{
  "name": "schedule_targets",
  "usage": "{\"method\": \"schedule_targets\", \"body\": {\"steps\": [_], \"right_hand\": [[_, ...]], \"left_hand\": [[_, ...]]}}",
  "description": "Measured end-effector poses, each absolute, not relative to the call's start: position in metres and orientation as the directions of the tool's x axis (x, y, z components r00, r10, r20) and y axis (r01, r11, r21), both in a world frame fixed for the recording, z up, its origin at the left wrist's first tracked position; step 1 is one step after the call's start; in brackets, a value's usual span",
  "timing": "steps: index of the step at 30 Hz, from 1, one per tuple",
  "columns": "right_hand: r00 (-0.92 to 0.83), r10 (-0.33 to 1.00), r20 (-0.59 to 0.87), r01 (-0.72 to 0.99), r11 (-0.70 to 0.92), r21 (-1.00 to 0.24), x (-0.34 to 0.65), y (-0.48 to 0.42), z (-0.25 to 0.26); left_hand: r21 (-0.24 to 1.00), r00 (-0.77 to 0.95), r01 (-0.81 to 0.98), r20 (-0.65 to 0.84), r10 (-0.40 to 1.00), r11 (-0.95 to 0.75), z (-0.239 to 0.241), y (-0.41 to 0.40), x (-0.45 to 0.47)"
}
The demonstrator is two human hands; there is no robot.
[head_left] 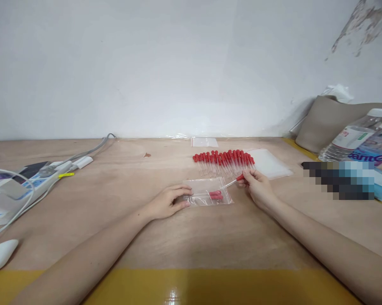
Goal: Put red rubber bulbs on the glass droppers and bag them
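Observation:
My left hand [170, 201] pinches the left edge of a small clear zip bag [206, 190] that lies on the wooden table [121, 203]; two red-bulbed droppers [216, 195] lie inside the bag. My right hand [257, 184] pinches one glass dropper [233, 181] by its red bulb, with its tip at the bag's right-hand opening. Just behind lies a row of several red-bulbed droppers [224, 161].
A stack of empty clear bags [270, 163] lies right of the row, another small bag [204, 142] by the wall. A power strip with cables [47, 173] sits at left, a white object [0, 254] near the front left. A beige bag [330, 120] and water bottle [352, 137] stand at right.

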State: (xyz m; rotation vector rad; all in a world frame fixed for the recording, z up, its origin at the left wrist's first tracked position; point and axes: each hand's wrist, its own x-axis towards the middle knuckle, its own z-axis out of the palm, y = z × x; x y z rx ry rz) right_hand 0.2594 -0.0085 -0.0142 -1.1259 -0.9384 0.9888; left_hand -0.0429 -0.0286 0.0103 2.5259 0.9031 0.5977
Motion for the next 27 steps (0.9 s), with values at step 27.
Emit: {"method": "schedule_targets", "body": {"steps": [27], "right_hand": [[-0.195, 0.972, 0.132, 0.156, 0.164, -0.974, 0.225, -0.020, -0.007]], "left_hand": [[0.450, 0.698, 0.515, 0.274, 0.661, -0.730, 0.012, -0.029, -0.042]]}}
